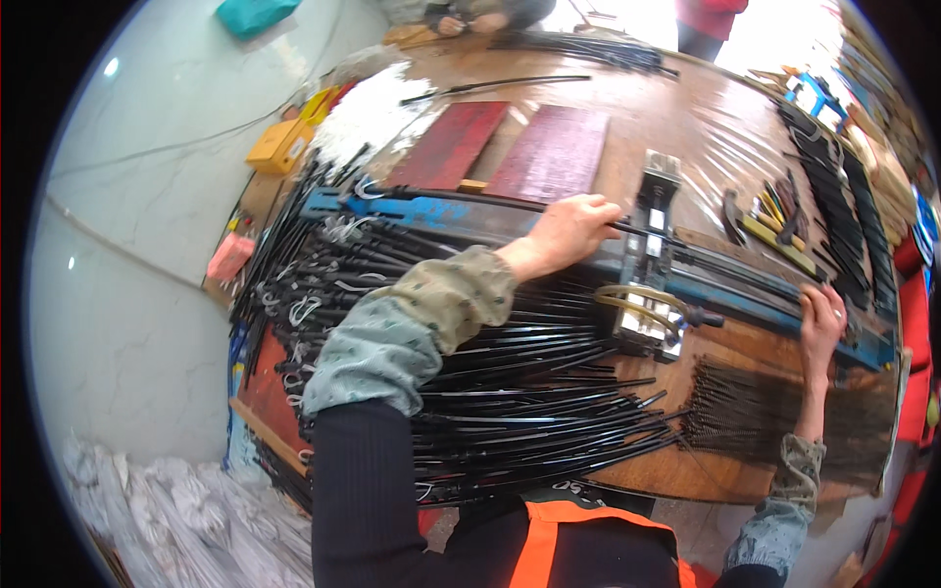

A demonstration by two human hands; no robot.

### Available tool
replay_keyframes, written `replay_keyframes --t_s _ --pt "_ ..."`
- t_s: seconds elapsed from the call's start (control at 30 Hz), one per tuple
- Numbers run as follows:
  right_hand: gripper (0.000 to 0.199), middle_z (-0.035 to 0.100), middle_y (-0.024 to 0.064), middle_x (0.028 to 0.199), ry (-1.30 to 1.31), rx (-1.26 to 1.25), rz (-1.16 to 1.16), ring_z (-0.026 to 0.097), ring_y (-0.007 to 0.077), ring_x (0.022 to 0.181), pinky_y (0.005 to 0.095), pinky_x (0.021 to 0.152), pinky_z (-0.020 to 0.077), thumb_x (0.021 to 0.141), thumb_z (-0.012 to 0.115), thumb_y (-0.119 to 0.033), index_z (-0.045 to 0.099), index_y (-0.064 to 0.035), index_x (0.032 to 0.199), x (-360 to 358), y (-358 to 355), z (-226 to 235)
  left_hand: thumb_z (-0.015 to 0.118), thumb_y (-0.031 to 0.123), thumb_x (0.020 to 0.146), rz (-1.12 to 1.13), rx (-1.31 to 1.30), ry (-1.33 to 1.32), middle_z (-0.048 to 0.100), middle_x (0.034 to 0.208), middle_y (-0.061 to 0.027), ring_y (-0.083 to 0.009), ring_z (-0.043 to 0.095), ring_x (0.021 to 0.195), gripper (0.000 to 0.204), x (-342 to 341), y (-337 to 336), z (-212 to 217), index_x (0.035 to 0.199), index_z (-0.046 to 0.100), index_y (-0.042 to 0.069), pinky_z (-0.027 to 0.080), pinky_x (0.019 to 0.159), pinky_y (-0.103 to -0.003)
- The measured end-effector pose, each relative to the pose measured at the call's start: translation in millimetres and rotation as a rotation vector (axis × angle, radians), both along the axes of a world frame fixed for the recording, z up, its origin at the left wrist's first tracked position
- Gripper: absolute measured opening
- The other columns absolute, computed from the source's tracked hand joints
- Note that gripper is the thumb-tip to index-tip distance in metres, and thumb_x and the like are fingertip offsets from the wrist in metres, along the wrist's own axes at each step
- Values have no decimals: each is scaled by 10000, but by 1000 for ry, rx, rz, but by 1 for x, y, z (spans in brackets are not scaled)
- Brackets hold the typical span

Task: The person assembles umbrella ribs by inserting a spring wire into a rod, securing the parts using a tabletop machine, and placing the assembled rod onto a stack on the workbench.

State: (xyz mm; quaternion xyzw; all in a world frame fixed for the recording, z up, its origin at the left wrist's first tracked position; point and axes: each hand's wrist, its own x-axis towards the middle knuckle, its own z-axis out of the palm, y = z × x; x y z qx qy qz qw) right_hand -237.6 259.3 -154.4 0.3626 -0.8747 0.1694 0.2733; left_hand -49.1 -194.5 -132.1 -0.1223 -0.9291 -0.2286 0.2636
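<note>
A long blue metal rail (431, 210) runs across the bench, with a silver clamp fixture (647, 312) mounted across it. My left hand (571, 235) is closed round a thin black cable-like rod (490, 199) just left of the fixture; the rod lies along the rail. Further right, my right hand (823, 312) is at the rail's right part, its fingers bent and pressed together at the end of thin dark rods (745, 279). What exactly it pinches is hidden. Two yellowish hoses (637, 299) curve over the fixture's near end.
Many black cables (510, 412) with white loops are heaped on the near left. Thin brown wires (745, 412) lie at the near right. Beyond the rail are two reddish boards (554, 147), hand tools (774, 220) and a yellow box (279, 147). Another person's hands (470, 24) show at the far edge.
</note>
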Motion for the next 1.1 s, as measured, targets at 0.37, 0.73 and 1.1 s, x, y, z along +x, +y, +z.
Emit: replay_keyframes --t_s 0.37,0.73,1.1 --pt "267 717 14 981 -41 -53 205 593 213 998 359 876 352 858 716 -128 698 -86 1121 122 -81 3 569 238 959 126 -244 -229 659 747 -162 -376 674 739 183 -9 11 4 863 574 83 517 608 -477" --pt "176 616 133 893 -559 -360 441 581 314 862 363 748 450 901 641 -77 640 -7 1062 118 -112 -34 578 203 950 80 -320 -9 662 767 -110 -334 670 715 166 -10 12 -11 828 556 93 512 602 -450" --pt "289 544 31 786 -507 304 408 523 239 876 389 773 383 726 808 -344 700 -117 867 223 -59 -15 638 221 899 230 -756 300 636 866 -16 -198 620 830 109 19 -58 6 997 636 172 447 763 -380"
